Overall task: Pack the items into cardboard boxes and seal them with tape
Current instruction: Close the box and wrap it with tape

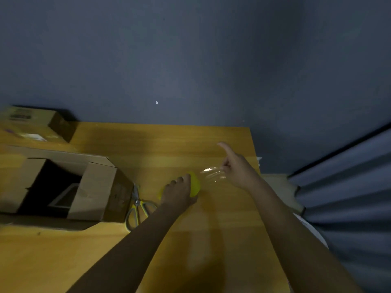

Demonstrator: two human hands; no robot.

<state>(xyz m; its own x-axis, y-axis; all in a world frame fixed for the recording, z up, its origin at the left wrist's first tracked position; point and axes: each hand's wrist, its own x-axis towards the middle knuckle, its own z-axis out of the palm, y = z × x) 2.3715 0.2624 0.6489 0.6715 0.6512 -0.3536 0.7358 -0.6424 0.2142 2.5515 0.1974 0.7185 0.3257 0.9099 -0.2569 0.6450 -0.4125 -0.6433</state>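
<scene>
On the wooden table (190,142) my left hand (179,192) grips a yellow tape roll (195,185). A clear strip of tape (212,174) stretches from the roll to my right hand (234,168), which pinches its free end, one finger sticking up. To the left stands an open cardboard box (93,187) with its flaps up and a pale flat item (63,199) inside.
Yellow-handled scissors (137,208) lie between the box and my left forearm. A second, closed cardboard box (36,125) sits at the back left against the dark wall. The table's right edge runs near my right arm, with a grey ribbed surface (349,197) beyond.
</scene>
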